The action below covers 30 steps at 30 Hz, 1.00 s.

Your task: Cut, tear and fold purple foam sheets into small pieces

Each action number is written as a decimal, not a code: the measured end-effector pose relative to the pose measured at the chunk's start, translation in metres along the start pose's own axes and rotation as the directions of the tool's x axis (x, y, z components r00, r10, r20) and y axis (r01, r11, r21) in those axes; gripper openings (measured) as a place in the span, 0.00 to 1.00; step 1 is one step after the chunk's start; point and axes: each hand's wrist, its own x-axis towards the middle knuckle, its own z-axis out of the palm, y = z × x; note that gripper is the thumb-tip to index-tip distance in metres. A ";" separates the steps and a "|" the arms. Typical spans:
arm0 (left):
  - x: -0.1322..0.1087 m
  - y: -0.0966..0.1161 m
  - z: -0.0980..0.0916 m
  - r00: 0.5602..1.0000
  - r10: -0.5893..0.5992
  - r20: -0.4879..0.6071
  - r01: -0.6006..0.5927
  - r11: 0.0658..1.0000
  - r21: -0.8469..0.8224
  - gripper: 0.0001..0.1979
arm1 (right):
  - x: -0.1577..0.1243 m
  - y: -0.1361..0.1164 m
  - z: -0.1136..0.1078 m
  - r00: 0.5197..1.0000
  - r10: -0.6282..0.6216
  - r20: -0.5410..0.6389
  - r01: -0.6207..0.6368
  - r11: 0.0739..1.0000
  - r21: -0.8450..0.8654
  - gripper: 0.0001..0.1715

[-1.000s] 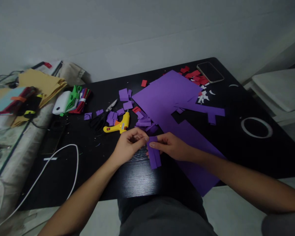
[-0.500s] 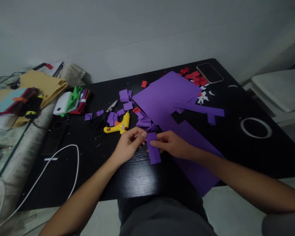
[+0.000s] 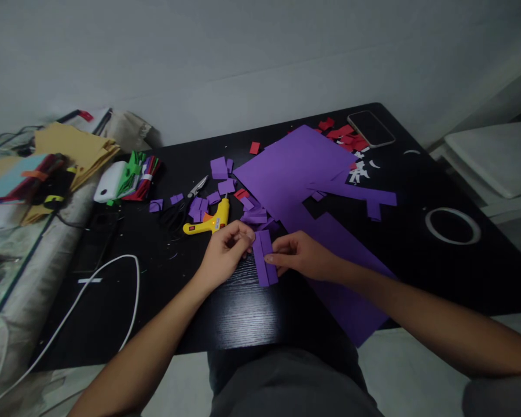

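A folded strip of purple paper (image 3: 263, 260) with a lengthwise crease is held above the black table. My right hand (image 3: 299, 253) pinches its right side, thumb on top and fingers beneath. With closed fingertips, my left hand (image 3: 229, 249) grips its upper left corner. Just beyond my hands lie a yellow glue gun (image 3: 212, 220) and small folded purple pieces (image 3: 255, 215). A large purple sheet (image 3: 293, 168) lies behind them, and another purple sheet (image 3: 351, 278) passes under my right forearm.
Black-handled scissors (image 3: 186, 202) rest left of the glue gun. Red paper scraps (image 3: 347, 139) and a phone (image 3: 370, 128) are at the back right. A tape ring (image 3: 452, 226) lies on the right. A white cable (image 3: 136, 289) loops across the left side of the table (image 3: 165, 313).
The purple strip has shifted slightly left and turned more upright, and its crease shows more openly. My left hand has moved a little left with it; the right thumb stays at its side.
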 end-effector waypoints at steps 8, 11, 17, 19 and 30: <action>0.000 0.000 0.006 0.995 -0.056 0.077 0.061 0.997 -0.055 0.17 | -0.001 0.001 0.001 1.000 -0.028 -0.010 0.027 0.998 -0.059 0.19; 0.000 0.001 0.004 0.999 -0.034 0.040 0.036 0.997 -0.062 0.16 | -0.001 0.000 0.002 0.999 -0.051 -0.012 0.051 0.997 -0.064 0.18; 0.002 -0.002 -0.004 0.997 -0.057 -0.052 0.051 0.993 -0.108 0.15 | -0.001 -0.003 0.002 0.997 -0.080 -0.002 0.080 0.997 -0.001 0.24; 0.002 -0.005 -0.004 0.997 -0.071 -0.043 0.064 0.989 -0.136 0.15 | -0.001 -0.003 0.001 0.996 -0.085 0.001 0.085 0.996 0.035 0.25; 0.005 -0.004 0.001 0.996 -0.090 0.021 0.092 0.987 -0.135 0.20 | 0.002 -0.002 -0.001 0.984 -0.159 -0.080 0.161 0.987 0.012 0.19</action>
